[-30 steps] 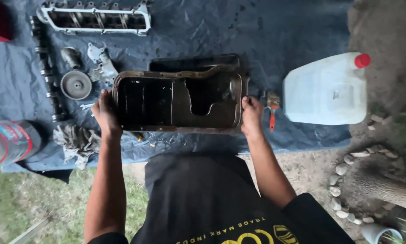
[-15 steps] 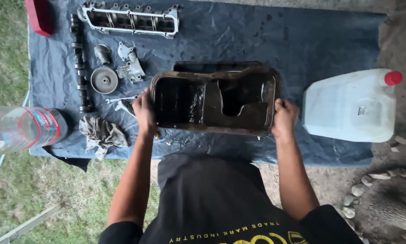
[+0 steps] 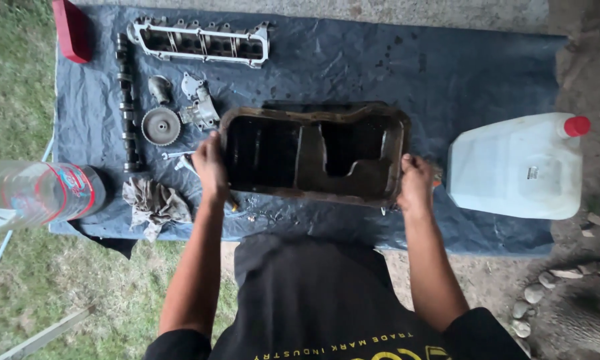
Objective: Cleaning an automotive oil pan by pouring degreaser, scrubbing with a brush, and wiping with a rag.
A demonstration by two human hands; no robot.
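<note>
Now the oil pan (image 3: 313,155) sits centre frame over the blue tarp (image 3: 460,73), as before, both ends gripped: left hand (image 3: 210,167) fingers and right hand (image 3: 416,183) fingers clenched on its rims.

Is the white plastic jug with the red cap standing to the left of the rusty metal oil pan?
No, the white plastic jug with the red cap lies right of the rusty metal oil pan, beyond the right hand.

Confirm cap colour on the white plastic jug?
Red, on the white plastic jug; its cap shows clearly in the head view.
</note>
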